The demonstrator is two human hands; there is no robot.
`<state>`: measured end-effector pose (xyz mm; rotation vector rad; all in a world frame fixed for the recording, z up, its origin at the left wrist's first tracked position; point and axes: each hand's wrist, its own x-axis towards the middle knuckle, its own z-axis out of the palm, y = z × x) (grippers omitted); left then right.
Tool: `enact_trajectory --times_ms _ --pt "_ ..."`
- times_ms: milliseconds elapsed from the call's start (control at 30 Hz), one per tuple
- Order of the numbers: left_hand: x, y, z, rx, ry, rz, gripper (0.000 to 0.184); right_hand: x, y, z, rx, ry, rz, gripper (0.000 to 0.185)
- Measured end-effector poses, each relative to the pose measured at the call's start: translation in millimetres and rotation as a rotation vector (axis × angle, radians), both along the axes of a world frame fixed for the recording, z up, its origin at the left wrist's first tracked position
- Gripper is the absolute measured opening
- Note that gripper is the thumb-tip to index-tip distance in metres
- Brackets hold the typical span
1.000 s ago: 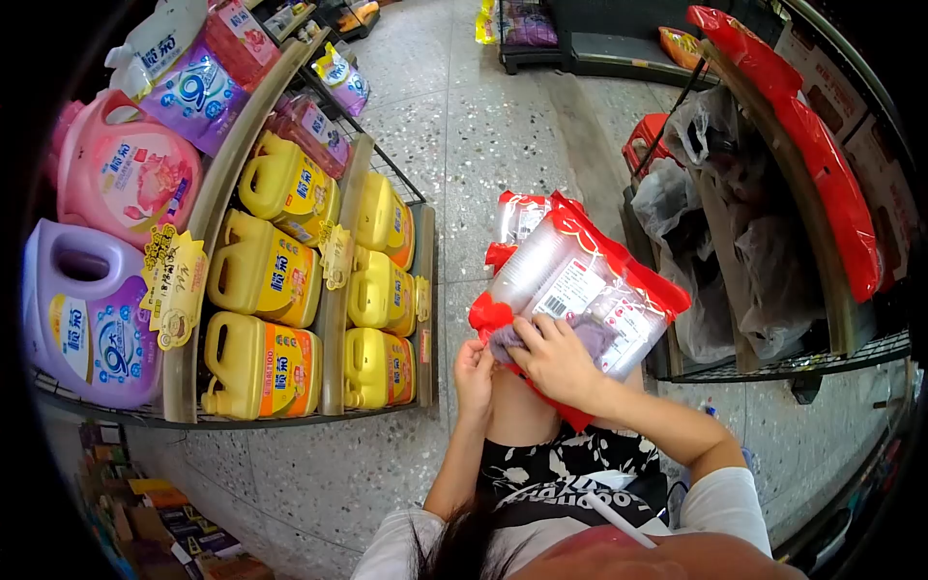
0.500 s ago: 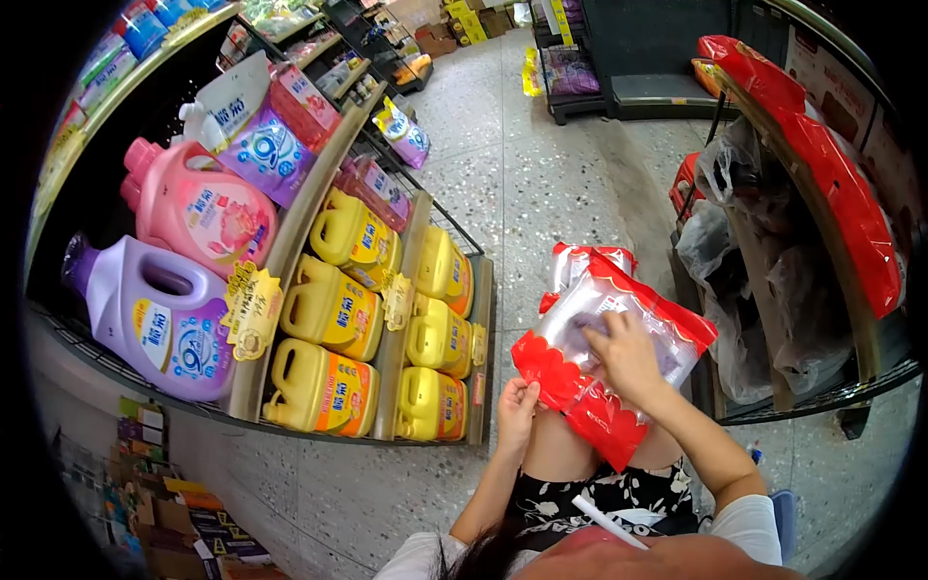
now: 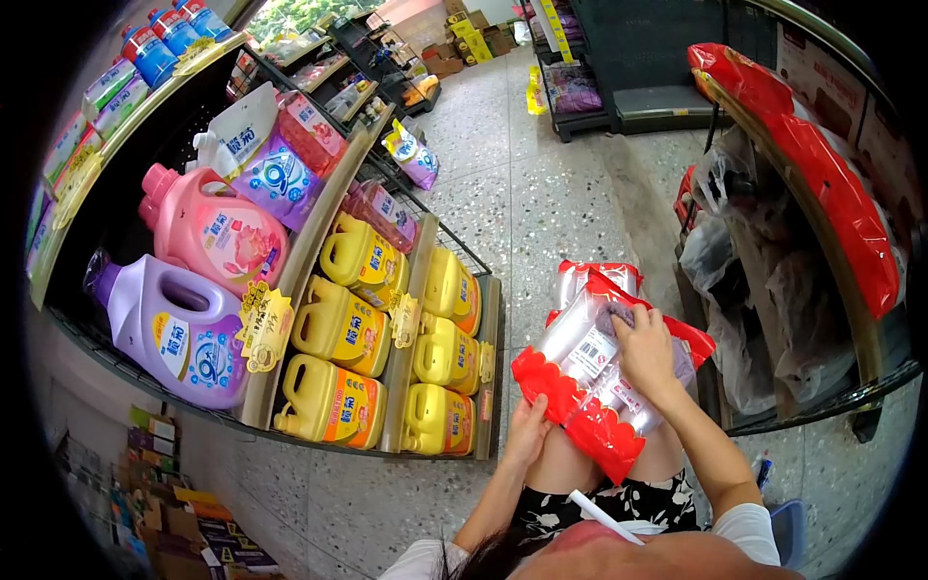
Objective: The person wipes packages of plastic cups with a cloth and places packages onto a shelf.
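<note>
A red and clear plastic package (image 3: 556, 343) with a white barcode label lies tilted over my lap. My left hand (image 3: 527, 430) is closed on its lower left edge, the thumb on top and the other fingers hidden below. My right hand (image 3: 646, 353) is bunched round a greyish-purple cloth (image 3: 682, 365) and presses it on the package's upper face. Some of the cloth sticks out past my fingertips. Just beyond lies another red and clear package (image 3: 599, 275), partly covered by the first. What the packages contain I cannot make out.
To my left a shelf holds yellow jugs (image 3: 338, 324), a purple detergent bottle (image 3: 179, 329) and a pink one (image 3: 217, 227). On the right, a rack (image 3: 880, 362) carries red packages (image 3: 812, 155) and filled plastic bags (image 3: 807, 319). Speckled floor (image 3: 483, 174) runs ahead.
My right hand has gathered the cloth and shifted right, exposing the barcode label. My left hand has moved lower along the package edge. The whole view has tilted slightly.
</note>
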<state>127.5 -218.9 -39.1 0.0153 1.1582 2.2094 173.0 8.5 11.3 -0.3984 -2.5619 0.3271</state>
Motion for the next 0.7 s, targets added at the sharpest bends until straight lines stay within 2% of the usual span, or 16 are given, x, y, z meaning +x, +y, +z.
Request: enact_trajectory --times_ms 100,200,333,567,700 --pt "3 11 13 -0.037 0.048 -0.027 0.034 8 -22 4 0.057 0.059 0.06 0.033" --pt "-2 19 0 -0.178 0.239 -0.014 0.034 19 -48 10 -0.018 -0.003 0.193 0.034" --pt "-8 17 -14 -0.227 0.143 -0.036 0.043 25 -65 10 -0.045 0.002 0.32 0.035" --pt "-2 23 7 -0.08 0.13 0.053 0.041 17 -62 32 -0.129 -0.043 0.396 0.042" --pt "-11 9 8 -0.086 0.173 -0.021 0.044 15 -65 38 -0.131 -0.032 0.435 0.044"
